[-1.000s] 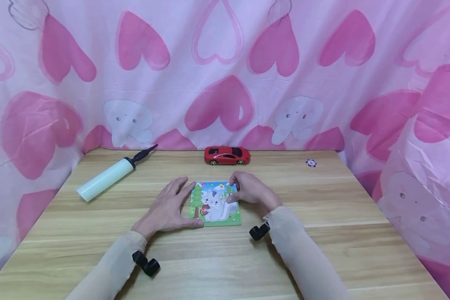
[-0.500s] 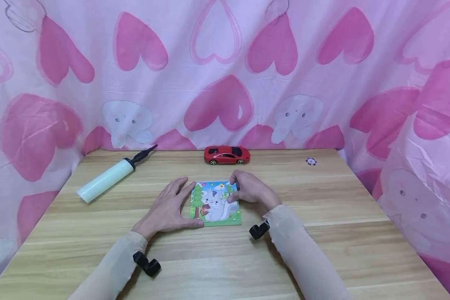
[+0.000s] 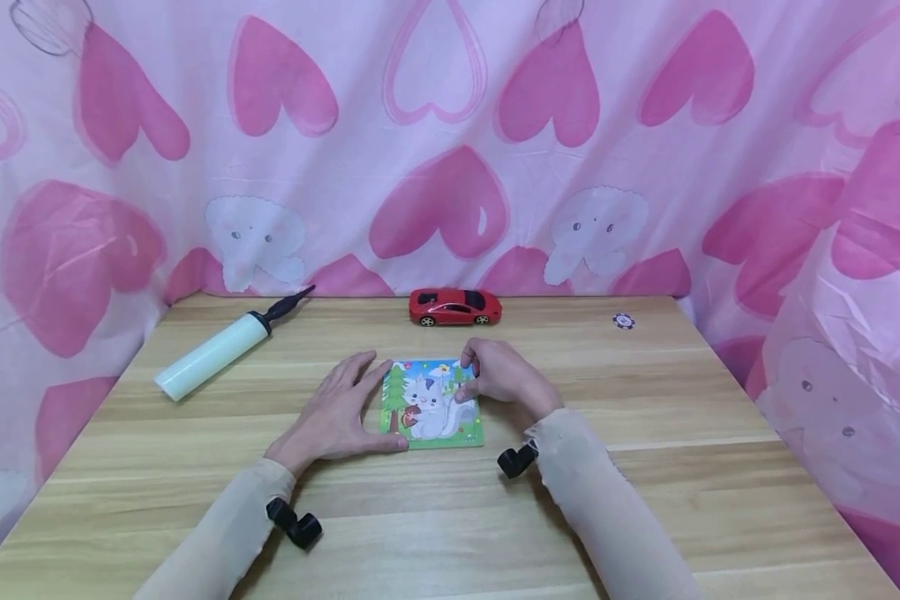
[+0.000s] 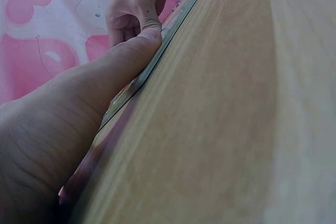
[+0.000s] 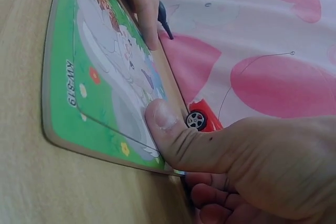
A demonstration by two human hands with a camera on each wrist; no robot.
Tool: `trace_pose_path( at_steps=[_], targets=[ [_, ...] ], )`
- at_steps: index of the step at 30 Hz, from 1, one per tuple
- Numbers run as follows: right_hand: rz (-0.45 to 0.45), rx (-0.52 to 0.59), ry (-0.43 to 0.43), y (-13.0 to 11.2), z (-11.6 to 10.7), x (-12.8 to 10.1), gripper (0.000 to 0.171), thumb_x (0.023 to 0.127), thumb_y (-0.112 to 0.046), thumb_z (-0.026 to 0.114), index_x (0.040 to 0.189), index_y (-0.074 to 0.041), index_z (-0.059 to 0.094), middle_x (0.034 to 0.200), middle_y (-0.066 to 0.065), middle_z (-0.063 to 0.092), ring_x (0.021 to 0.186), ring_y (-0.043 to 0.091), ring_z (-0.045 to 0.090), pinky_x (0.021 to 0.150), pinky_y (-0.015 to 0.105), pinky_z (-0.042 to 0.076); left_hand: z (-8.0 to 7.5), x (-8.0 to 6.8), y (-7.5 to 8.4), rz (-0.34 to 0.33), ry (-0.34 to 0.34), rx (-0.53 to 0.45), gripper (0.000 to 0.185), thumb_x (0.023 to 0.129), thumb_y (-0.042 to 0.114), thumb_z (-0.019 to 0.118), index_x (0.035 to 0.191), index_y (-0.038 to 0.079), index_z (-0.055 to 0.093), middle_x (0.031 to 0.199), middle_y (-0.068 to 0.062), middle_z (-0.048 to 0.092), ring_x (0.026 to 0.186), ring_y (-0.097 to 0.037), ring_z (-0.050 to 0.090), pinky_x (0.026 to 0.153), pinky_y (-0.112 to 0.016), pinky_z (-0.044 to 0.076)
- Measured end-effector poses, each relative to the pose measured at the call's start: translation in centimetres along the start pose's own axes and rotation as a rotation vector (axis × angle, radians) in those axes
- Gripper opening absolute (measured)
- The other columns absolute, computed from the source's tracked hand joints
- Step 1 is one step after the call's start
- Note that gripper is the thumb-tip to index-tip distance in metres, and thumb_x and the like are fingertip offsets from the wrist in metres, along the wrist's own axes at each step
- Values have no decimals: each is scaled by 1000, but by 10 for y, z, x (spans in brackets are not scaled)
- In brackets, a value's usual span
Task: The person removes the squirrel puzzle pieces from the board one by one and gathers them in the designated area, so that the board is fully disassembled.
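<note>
a left hand [image 3: 335,414] lies flat with straight fingers against a squirrel puzzle board [image 3: 431,406] on a wooden table [image 3: 645,467]. a right hand [image 3: 498,377], fingers curled, pinches the board's far right corner, thumb pressing its face.

Matt wood-grain table [image 3: 645,467], glossy printed cardboard puzzle [image 3: 431,408], shiny plastic toy car [image 3: 454,307], thin cloth backdrop [image 3: 450,150]

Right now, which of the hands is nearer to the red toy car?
Right. The right hand sits at the puzzle board's far right corner, just in front of the red toy car. The left hand lies at the board's left edge, farther from the car.
</note>
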State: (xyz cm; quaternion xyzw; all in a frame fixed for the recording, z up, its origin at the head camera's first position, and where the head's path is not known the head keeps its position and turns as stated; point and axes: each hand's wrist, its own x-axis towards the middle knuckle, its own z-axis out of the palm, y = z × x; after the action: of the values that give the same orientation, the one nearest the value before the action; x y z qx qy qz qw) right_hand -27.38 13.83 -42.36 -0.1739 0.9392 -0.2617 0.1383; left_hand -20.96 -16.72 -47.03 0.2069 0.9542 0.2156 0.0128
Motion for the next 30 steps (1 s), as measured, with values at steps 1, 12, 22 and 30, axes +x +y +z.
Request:
trace_pose_path(
  at_steps=[1,12,22,30],
  targets=[
    [4,3,1,0,0,0,47,86,-27,99,118,-11,67,99,5,65,92,22,60,83,34,53,0,0,0,-2,0,0,133,73,96,74,177,25,33,183,-15,23,168,-41,20,135,-72,21],
    [15,3,-62,1,0,6,47,90,-27,96,120,-10,65,107,4,67,102,23,60,98,39,56,1,0,0,-7,-2,3,133,73,97,73,178,25,33,183,-15,23,168,-41,20,135,-73,22],
    [3,-8,-83,2,-2,7,49,93,-27,94,125,-9,62,111,5,64,105,23,59,100,38,55,0,0,0,-7,-2,-1,133,74,96,75,177,25,33,183,-15,23,168,-42,21,134,-73,22],
    [0,-9,-66,0,-2,4,48,91,-27,95,121,-9,62,110,5,64,104,23,59,97,38,54,-1,0,1,0,3,2,132,74,95,75,177,24,33,182,-16,24,168,-42,21,134,-73,23]
  ],
)
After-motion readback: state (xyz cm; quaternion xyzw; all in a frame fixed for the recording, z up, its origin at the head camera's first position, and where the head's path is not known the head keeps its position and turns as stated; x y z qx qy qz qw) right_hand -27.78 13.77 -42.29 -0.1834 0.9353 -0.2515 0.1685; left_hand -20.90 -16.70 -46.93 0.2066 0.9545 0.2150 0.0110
